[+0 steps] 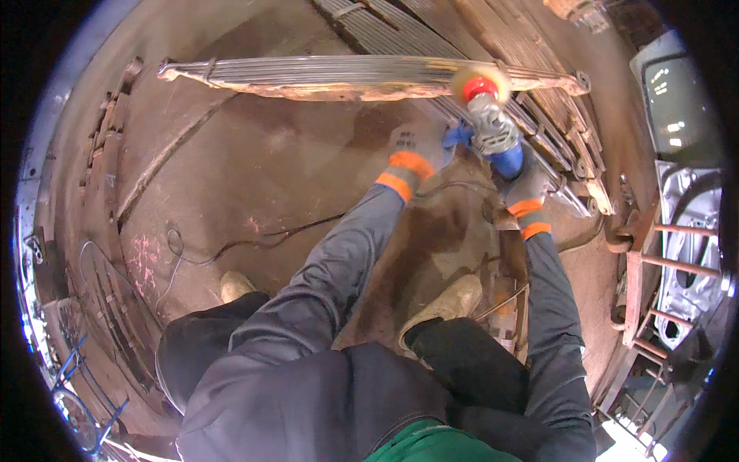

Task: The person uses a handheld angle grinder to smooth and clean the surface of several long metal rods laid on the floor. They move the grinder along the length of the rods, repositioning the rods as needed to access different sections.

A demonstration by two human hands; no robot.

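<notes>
Both hands wear grey work gloves with orange bands at the cuffs. The right hand (527, 189) is closed around the blue rear body of a grinder (494, 127). The left hand (418, 148) is gripping the blue side handle (459, 135), just to its right; its separate fingers are too blurred to tell apart.

The grinder extends ahead of the right hand and slightly to its left. At its front end is a round brush (471, 71) with a red centre; its rim is blurred. The brush overlaps the right part of a leaf spring (331, 71), which lies crosswise ahead of both hands. Exact contact cannot be told from this view. The spring shows grey metal layers and a paler, uneven lower edge.

Further leaf springs (531, 38) lie ahead of the right hand and to its right. A dark cord (308, 225) runs over the brown floor (285, 173) behind and to the left of the left hand. A boot (446, 304) stands behind the hands, between the two forearms.
</notes>
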